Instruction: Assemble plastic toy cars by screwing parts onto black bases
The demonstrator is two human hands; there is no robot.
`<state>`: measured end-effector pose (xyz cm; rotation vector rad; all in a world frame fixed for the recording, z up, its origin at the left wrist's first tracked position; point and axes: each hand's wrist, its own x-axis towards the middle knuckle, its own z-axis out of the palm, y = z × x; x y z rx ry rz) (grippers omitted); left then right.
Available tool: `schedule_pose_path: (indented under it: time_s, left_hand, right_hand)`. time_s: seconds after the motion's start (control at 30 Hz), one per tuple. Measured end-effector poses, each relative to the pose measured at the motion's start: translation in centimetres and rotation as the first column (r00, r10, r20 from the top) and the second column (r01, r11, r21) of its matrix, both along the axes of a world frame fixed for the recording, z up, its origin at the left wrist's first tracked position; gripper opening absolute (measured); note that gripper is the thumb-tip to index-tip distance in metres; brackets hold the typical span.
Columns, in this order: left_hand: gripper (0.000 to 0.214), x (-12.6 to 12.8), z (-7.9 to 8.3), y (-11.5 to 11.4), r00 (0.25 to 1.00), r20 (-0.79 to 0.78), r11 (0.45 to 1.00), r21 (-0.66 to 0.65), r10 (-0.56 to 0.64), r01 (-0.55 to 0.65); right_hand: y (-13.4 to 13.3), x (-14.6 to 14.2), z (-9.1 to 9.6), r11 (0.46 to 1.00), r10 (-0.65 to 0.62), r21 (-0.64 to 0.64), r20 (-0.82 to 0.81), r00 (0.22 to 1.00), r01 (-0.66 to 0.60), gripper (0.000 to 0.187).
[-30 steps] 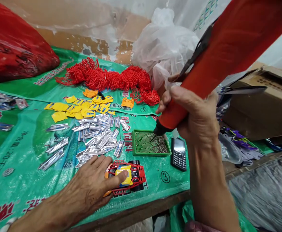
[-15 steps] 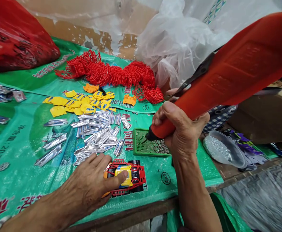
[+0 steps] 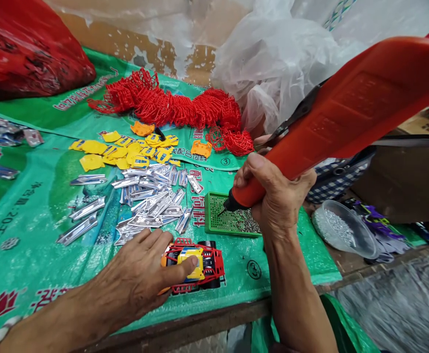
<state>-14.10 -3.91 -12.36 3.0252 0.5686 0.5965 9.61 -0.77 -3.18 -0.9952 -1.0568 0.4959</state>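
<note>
My left hand [image 3: 146, 267] grips a toy car [image 3: 207, 267] with a red cage frame, yellow roof panel and black wheels, its thumb lying across the roof. The car rests on the green sheet near the table's front edge. In my right hand [image 3: 273, 189] is a red electric screwdriver [image 3: 332, 117], held at a slant with fingers wrapped round its lower end. Its bit points down over a green perforated tray [image 3: 209, 228] strewn with small dark screws [image 3: 247, 221]. Whether the bit touches a screw, I cannot tell.
Silver strips [image 3: 159, 203] lie beyond my left hand, with yellow panels [image 3: 126, 151] behind them. A row of red cage frames [image 3: 178, 108] stretches along the back. On the right sits a clear bowl [image 3: 361, 240] of small shiny pieces. A red bag [image 3: 31, 54] stands far left.
The view has shifted slightly, so most things appear a little to the right. Both hands keep their holds, and the screwdriver bit stays over the tray.
</note>
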Motion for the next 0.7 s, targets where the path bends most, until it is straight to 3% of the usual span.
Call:
schedule_pose_path:
  time_s: [0.43, 0.7]
  left_hand:
    - [0.07, 0.2, 0.8, 0.3, 1.0, 0.019, 1.0, 0.024, -0.015, 0.014]
    - [0.063, 0.4, 1.4, 0.1, 0.999, -0.038, 1.0, -0.018, 0.01, -0.011]
  right_hand:
    - [0.0, -0.2, 0.0, 1.0, 0.001, 0.01, 0.014, 1.0, -0.002, 0.024]
    - [-1.1, -1.9, 4.0, 0.988, -0.021, 0.151, -0.022, 1.0, 0.024, 0.011]
